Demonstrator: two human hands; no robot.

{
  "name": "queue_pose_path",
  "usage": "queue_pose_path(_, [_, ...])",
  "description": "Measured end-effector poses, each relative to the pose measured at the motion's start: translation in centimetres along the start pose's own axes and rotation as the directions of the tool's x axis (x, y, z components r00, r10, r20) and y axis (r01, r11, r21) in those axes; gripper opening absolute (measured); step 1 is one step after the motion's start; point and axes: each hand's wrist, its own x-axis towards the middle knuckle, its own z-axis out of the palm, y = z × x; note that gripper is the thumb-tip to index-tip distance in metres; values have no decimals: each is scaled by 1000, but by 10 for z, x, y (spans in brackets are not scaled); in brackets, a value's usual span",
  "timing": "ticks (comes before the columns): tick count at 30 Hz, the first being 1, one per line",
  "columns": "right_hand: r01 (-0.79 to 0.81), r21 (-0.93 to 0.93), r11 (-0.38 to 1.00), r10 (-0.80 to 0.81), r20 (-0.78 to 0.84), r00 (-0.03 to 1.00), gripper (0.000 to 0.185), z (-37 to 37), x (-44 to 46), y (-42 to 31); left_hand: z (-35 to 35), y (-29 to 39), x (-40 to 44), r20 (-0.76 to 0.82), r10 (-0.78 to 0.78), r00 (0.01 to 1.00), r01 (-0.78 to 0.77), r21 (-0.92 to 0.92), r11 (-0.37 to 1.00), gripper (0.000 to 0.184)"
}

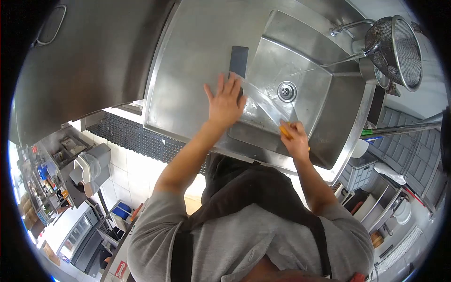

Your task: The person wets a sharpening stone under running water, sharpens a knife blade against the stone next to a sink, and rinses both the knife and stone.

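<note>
My right hand (pixel 297 140) is closed round the yellow handle of a knife (pixel 265 102) with a wide, shiny blade. The blade points up and left across the sink's near-left edge, over part of the basin. At its far end my left hand (pixel 225 104) has its fingers spread, fingertips at the blade tip; whether they press on it I cannot tell. A dark grey rectangular block, like a sharpening stone (pixel 238 60), lies on the steel counter (pixel 197 61) just beyond those fingers. Its near end is hidden by the hand and blade.
The steel sink (pixel 300 51) has a drain (pixel 286 91) with wetness around it. A long-handled mesh strainer (pixel 406 54) hangs at upper right, near the tap (pixel 350 27). A black perforated mat (pixel 141 138) lies below the counter, and a large steel panel (pixel 94 61) stands left.
</note>
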Motion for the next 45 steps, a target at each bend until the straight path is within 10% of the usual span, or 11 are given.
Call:
queue_pose_path(16, [-44, -36, 998, 41, -78, 996, 48, 2, 29, 16, 16, 4, 38, 22, 16, 1000, -14, -92, 996, 64])
queue_pose_path(26, [145, 69, 987, -138, -96, 986, 45, -10, 108, -40, -51, -28, 121, -283, 100, 954, -133, -102, 986, 64])
queue_pose_path(28, [41, 191, 981, -53, 56, 997, 51, -17, 76, -32, -40, -8, 99, -194, 162, 967, -158, 39, 987, 64])
queue_pose_path(30, [-466, 210, 860, 338, 450, 827, 60, -36, 43, -38, -18, 6, 62, -82, 136, 987, -136, 6, 991, 64])
queue_pose_path(36, [-652, 83, 754, 506, 560, 656, 69, -36, 26, -28, 21, 10, 21, 96, 125, 987, -119, -64, 991, 64])
queue_pose_path(42, [-178, 139, 974, 158, 143, 977, 48, 2, 201, -48, -15, -56, 198, -224, 74, 972, 2, 321, 947, 65])
queue_pose_path(45, [-41, 83, 996, 50, -110, 993, 41, -7, 228, -59, -71, -59, 234, -468, 42, 883, -14, 62, 998, 62])
